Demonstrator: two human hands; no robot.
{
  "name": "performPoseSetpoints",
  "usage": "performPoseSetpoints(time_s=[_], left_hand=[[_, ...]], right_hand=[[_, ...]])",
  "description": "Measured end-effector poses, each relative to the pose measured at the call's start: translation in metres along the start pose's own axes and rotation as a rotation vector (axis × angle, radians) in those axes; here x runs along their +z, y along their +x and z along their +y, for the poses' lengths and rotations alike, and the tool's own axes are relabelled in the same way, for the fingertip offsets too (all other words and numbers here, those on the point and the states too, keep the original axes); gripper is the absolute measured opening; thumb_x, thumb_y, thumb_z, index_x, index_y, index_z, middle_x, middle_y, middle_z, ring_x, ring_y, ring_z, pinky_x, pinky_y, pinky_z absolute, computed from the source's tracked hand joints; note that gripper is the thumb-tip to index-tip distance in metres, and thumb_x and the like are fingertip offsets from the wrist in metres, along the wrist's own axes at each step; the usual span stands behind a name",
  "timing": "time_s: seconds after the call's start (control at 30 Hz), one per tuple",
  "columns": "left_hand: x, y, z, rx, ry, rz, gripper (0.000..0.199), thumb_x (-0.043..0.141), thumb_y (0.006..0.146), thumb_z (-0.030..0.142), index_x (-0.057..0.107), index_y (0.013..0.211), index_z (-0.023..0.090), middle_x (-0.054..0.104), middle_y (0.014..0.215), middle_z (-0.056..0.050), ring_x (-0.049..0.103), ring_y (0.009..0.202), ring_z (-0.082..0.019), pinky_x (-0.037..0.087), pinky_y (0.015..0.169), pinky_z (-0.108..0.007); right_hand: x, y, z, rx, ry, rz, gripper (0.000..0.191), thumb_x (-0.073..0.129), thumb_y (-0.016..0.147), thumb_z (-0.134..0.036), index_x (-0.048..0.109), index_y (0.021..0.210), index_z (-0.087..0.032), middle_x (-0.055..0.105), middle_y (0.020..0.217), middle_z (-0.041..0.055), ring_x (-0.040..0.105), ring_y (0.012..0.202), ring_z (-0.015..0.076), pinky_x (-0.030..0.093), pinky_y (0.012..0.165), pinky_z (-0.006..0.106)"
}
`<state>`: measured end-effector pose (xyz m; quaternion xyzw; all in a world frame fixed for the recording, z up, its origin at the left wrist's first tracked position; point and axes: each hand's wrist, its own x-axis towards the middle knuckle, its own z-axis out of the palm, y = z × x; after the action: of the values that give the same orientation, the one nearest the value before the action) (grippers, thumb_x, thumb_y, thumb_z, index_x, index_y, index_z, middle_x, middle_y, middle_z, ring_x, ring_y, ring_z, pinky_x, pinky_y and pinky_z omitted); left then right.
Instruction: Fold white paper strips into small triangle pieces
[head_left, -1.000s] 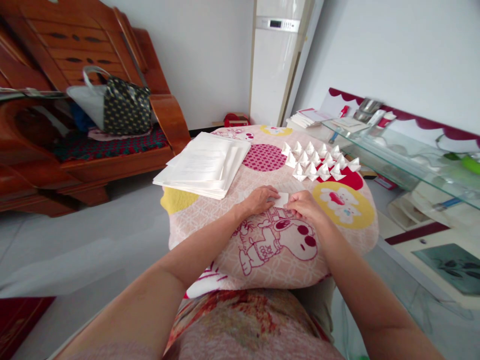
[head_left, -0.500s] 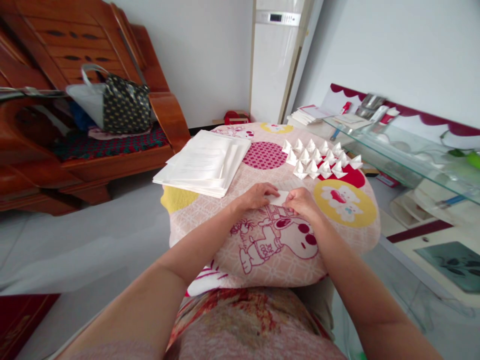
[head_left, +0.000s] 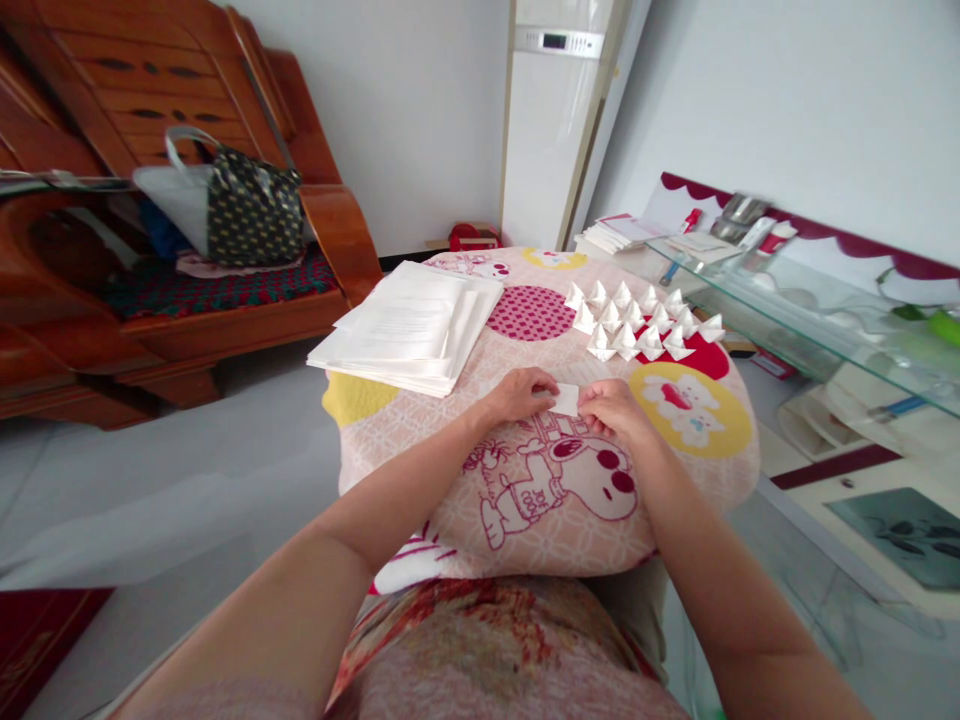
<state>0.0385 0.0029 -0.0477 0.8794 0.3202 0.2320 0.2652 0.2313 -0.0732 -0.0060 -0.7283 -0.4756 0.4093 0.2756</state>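
A small piece of white paper (head_left: 567,400) is held between my two hands, just above the patterned tablecloth. My left hand (head_left: 523,394) grips its left end with bent fingers. At the paper's right end, the fingers of my right hand (head_left: 608,408) are pinched on it. Several small folded white paper shapes (head_left: 626,341) stand in rows on the cloth, beyond my right hand. Farther left lies a stack of white sheets (head_left: 409,325), the top ones bearing faint print.
The round table (head_left: 420,480) has a cartoon-printed cloth. On its right is a glass shelf (head_left: 832,325) with cups and papers. A wooden bench (head_left: 259,350) with a patterned bag (head_left: 251,215) stands at the left, and a tall white cabinet unit (head_left: 547,150) behind.
My right hand has shifted slightly to the right, and more of the small white paper shows between my hands. My left hand has hardly moved.
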Motion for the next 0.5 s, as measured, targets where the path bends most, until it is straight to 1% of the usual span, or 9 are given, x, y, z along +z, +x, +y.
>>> performPoseSetpoints(time_s=[0.03, 0.1, 0.17, 0.27, 0.37, 0.43, 0.5], left_hand=[[0.003, 0.001, 0.003, -0.031, 0.023, 0.029, 0.026, 0.066, 0.081, 0.016, 0.076, 0.104, 0.017, 0.075, 0.112, -0.007, 0.069, 0.103, -0.022, 0.054, 0.099, -0.036], [0.006, 0.002, 0.004, -0.036, 0.047, 0.024, 0.030, 0.068, 0.075, 0.012, 0.075, 0.104, 0.015, 0.074, 0.109, -0.008, 0.069, 0.100, -0.022, 0.055, 0.095, -0.035], [0.003, 0.002, 0.000, 0.016, 0.024, -0.019, 0.039, 0.062, 0.071, 0.005, 0.075, 0.106, 0.015, 0.073, 0.112, -0.008, 0.068, 0.102, -0.022, 0.055, 0.096, -0.035], [-0.003, -0.001, -0.009, 0.113, -0.051, -0.048, 0.052, 0.051, 0.067, -0.002, 0.075, 0.109, 0.018, 0.074, 0.118, -0.005, 0.067, 0.110, -0.021, 0.052, 0.104, -0.037], [-0.003, -0.004, -0.011, 0.102, -0.058, -0.002, 0.052, 0.051, 0.072, 0.001, 0.073, 0.116, 0.018, 0.074, 0.120, -0.006, 0.067, 0.111, -0.021, 0.051, 0.105, -0.039], [0.000, -0.004, -0.008, 0.063, -0.018, 0.018, 0.046, 0.058, 0.078, 0.007, 0.071, 0.121, 0.017, 0.074, 0.120, -0.007, 0.067, 0.108, -0.022, 0.053, 0.102, -0.039], [0.003, -0.004, -0.005, 0.022, 0.019, 0.032, 0.045, 0.064, 0.080, 0.013, 0.069, 0.125, 0.015, 0.073, 0.117, -0.009, 0.068, 0.103, -0.022, 0.055, 0.097, -0.037]], right_hand=[[0.001, 0.001, 0.001, 0.005, 0.005, 0.008, 0.016, 0.058, 0.069, -0.003, 0.059, 0.063, -0.018, 0.052, 0.040, -0.0059, 0.045, 0.034, 0.0073, 0.029, 0.037, 0.017], [0.001, 0.004, 0.004, 0.005, 0.006, 0.014, 0.015, 0.058, 0.070, -0.004, 0.059, 0.063, -0.018, 0.053, 0.041, -0.0053, 0.045, 0.033, 0.0073, 0.029, 0.036, 0.017], [0.002, 0.006, 0.005, -0.002, 0.021, 0.031, 0.015, 0.058, 0.073, -0.007, 0.059, 0.063, -0.018, 0.055, 0.043, -0.0043, 0.046, 0.033, 0.0072, 0.030, 0.034, 0.018], [0.002, 0.009, 0.007, -0.012, 0.070, 0.071, 0.015, 0.058, 0.080, -0.011, 0.060, 0.067, -0.018, 0.057, 0.046, -0.0038, 0.046, 0.033, 0.0076, 0.030, 0.032, 0.019], [0.003, 0.010, 0.006, -0.001, 0.079, 0.061, 0.015, 0.059, 0.083, -0.013, 0.061, 0.069, -0.018, 0.058, 0.046, -0.0040, 0.046, 0.032, 0.0079, 0.030, 0.031, 0.020], [0.003, 0.010, 0.004, 0.007, 0.073, 0.039, 0.018, 0.060, 0.085, -0.014, 0.061, 0.068, -0.018, 0.058, 0.047, -0.0039, 0.046, 0.032, 0.0075, 0.030, 0.032, 0.020], [0.002, 0.009, 0.002, 0.008, 0.072, 0.009, 0.022, 0.061, 0.087, -0.016, 0.060, 0.065, -0.018, 0.057, 0.046, -0.0039, 0.046, 0.033, 0.0072, 0.030, 0.033, 0.019]])
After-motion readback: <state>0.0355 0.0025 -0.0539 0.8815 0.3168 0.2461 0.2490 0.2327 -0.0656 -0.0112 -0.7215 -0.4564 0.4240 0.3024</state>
